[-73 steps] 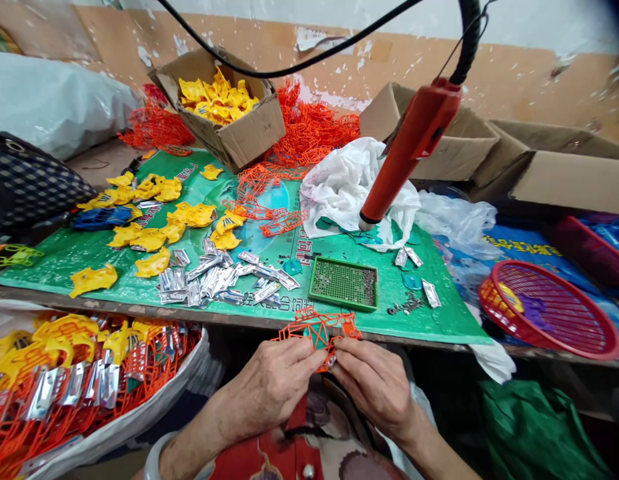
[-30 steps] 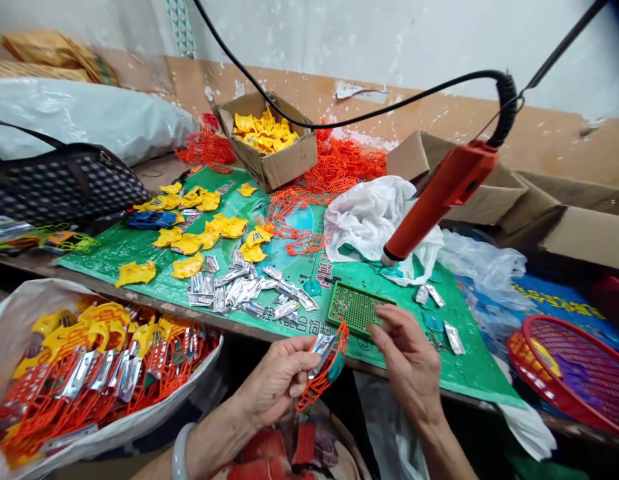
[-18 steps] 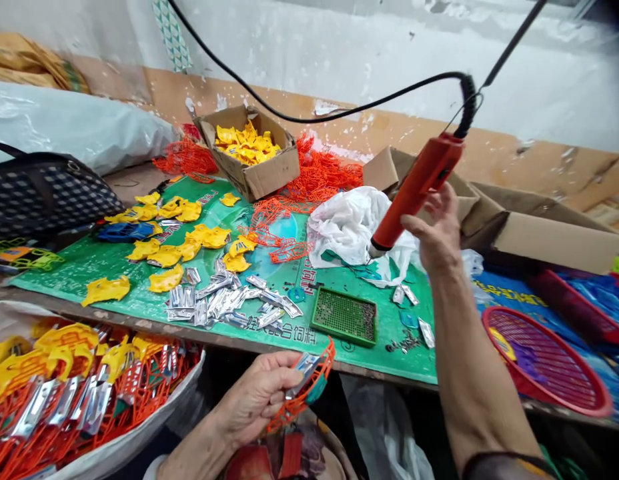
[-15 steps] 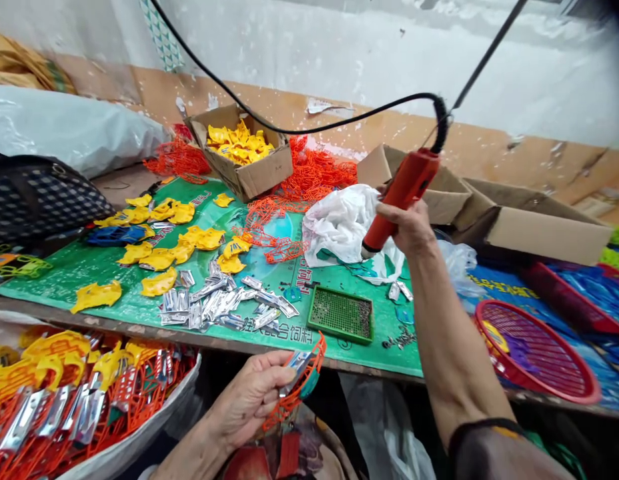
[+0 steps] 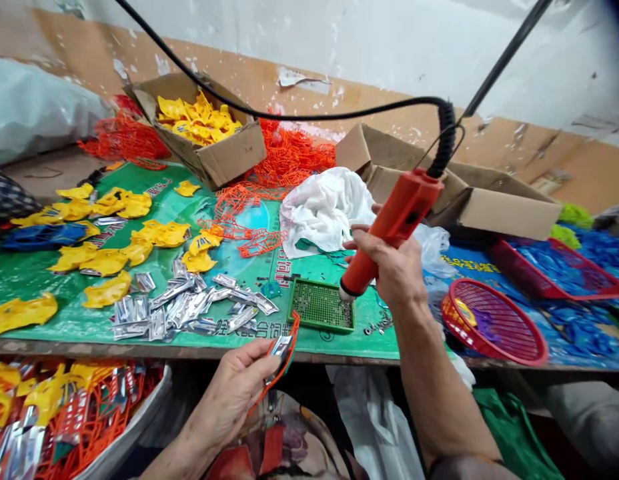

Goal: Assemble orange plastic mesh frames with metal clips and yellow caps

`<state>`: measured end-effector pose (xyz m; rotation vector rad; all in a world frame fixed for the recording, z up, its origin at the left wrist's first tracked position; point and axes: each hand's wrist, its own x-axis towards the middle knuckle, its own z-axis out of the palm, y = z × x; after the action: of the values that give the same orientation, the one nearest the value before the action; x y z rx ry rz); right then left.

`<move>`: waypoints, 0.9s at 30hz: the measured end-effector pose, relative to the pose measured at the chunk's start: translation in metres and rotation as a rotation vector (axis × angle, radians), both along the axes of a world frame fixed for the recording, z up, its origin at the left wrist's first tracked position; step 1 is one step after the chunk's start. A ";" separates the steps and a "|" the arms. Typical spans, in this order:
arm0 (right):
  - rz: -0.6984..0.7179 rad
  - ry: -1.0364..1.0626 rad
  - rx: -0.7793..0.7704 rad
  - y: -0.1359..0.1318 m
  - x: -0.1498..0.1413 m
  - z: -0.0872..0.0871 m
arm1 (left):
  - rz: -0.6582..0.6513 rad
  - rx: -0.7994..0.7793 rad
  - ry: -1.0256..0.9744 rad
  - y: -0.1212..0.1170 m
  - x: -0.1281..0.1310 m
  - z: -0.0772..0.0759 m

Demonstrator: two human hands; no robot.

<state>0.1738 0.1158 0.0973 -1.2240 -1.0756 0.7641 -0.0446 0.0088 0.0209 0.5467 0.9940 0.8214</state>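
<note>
Best to steady the orange frame [image 5: 294, 331] + silver pc [image 5: 280, 346] pinched in my L hand [image 5: 239, 380] nr table edge [image 5: 139, 351], & go gently w/ the elec. screwdriver [image 5: 392, 217] my R hand [image 5: 397, 267] grips by the green tray [image 5: 319, 327].

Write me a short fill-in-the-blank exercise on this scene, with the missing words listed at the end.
1. The right hand grips a red corded tool whose tip points ____ rather than up.
2. The left hand holds an orange frame and a small piece whose shiny colour is ____.
3. The parts piled in the tilted cardboard box are coloured ____.
4. In this view, the round red basket lies to the ____ of the green tray.

Missing words: down; silver; yellow; right.
</note>
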 end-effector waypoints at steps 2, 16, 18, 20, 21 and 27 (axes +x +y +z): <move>-0.016 -0.001 -0.021 -0.010 0.002 -0.012 | -0.015 0.055 0.068 0.001 0.003 -0.004; -0.182 0.063 0.095 -0.011 -0.001 -0.050 | -0.061 -0.034 0.064 -0.001 0.005 0.006; -0.173 0.095 0.111 -0.011 -0.003 -0.051 | -0.087 -0.105 0.010 -0.003 0.005 0.009; -0.161 0.117 0.119 -0.012 -0.004 -0.052 | -0.087 -0.144 -0.010 -0.004 0.005 0.008; -0.160 0.126 0.120 -0.012 -0.005 -0.052 | -0.082 -0.153 -0.012 -0.004 0.005 0.007; -0.166 0.122 0.120 -0.012 -0.003 -0.056 | -0.041 -0.143 0.007 -0.006 0.006 0.000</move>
<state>0.1707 0.1039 0.0415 -1.1345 -0.8954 0.6297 -0.0386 0.0027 0.0207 0.4458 1.0359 0.7068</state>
